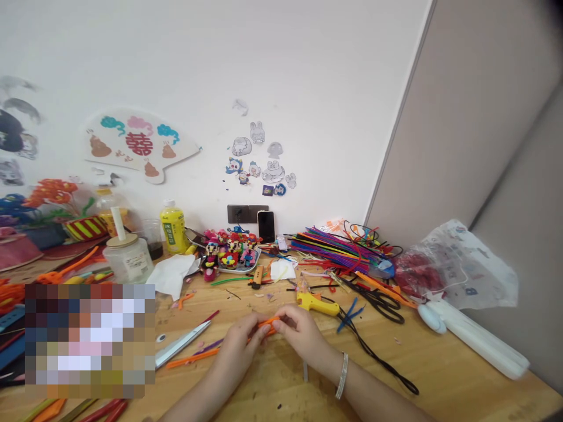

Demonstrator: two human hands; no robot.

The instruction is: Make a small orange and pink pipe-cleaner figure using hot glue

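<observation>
Both of my hands pinch a fuzzy orange pipe cleaner [269, 323] just above the wooden table. My left hand [241, 341] is closed on it, and an orange length [189, 358] shows beyond that hand on the left; whether it is the same piece I cannot tell. My right hand [304, 335], with a silvery bracelet at the wrist, has its thumb and fingers closed on the other part. A yellow glue gun [320, 303] lies just behind my right hand. Left of my left hand are scissors [187, 344] and a purple pipe cleaner [208, 347].
A bundle of coloured pipe cleaners [338, 249] lies at the back right. Small dolls [231, 253] fill a tray at the back, beside a phone [265, 227]. A glass jar [127, 258] and yellow bottle [173, 227] stand left. A black cable [373, 351] runs right.
</observation>
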